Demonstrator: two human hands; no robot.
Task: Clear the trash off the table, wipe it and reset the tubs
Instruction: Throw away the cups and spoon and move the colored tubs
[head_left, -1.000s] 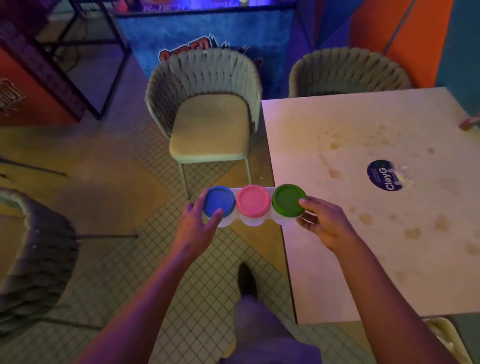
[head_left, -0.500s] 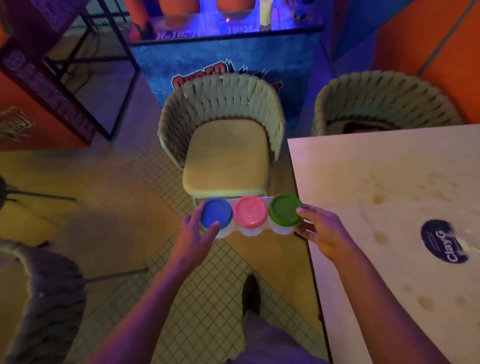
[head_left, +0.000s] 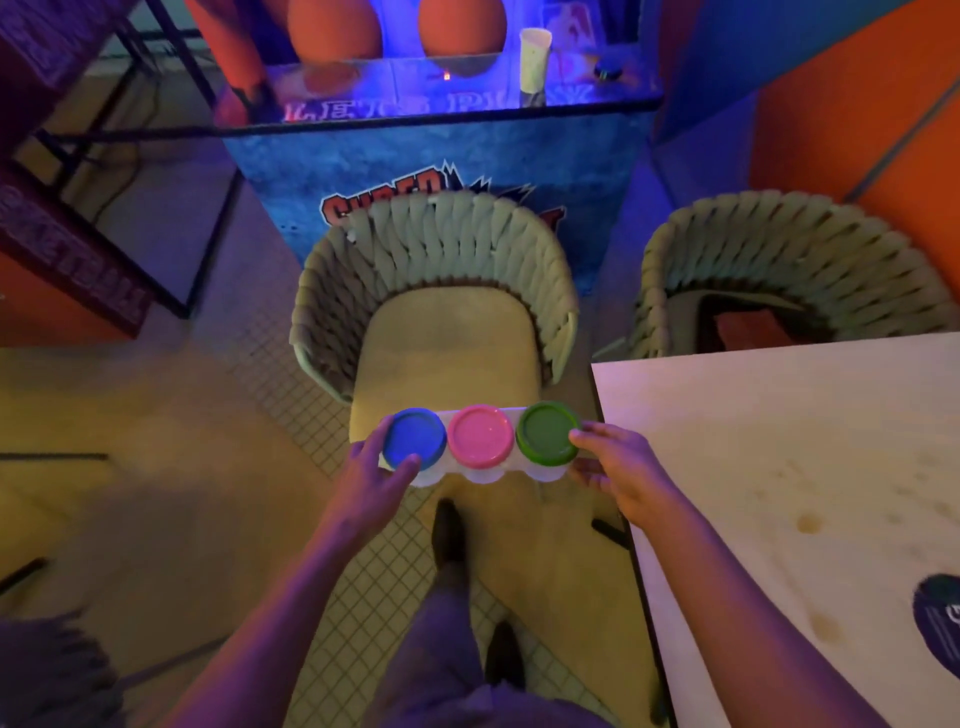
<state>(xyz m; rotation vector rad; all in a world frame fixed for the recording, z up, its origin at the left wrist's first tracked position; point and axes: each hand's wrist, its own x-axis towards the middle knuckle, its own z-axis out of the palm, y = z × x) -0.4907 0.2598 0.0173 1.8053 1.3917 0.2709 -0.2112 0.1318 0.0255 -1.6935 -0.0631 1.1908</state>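
A white tray of three tubs (head_left: 480, 474) hangs in the air between my hands, over the front of a chair seat and left of the table. Its lids are blue (head_left: 414, 438), pink (head_left: 481, 435) and green (head_left: 546, 432). My left hand (head_left: 375, 478) grips the blue end. My right hand (head_left: 618, 467) grips the green end. The pale table (head_left: 779, 467) fills the lower right; its top is spotted with brownish stains, and a dark round sticker (head_left: 940, 629) lies at the right edge.
A woven green chair (head_left: 441, 291) stands directly ahead, a second one (head_left: 779, 270) behind the table's far edge. A blue arcade cabinet (head_left: 441, 150) with a pale cup (head_left: 534, 60) is beyond. My legs and shoes show on the tiled floor (head_left: 291, 415).
Both hands have carried the tub tray off the table's left edge, leftward and over the chair. The view has swung left, so the table sits further right.
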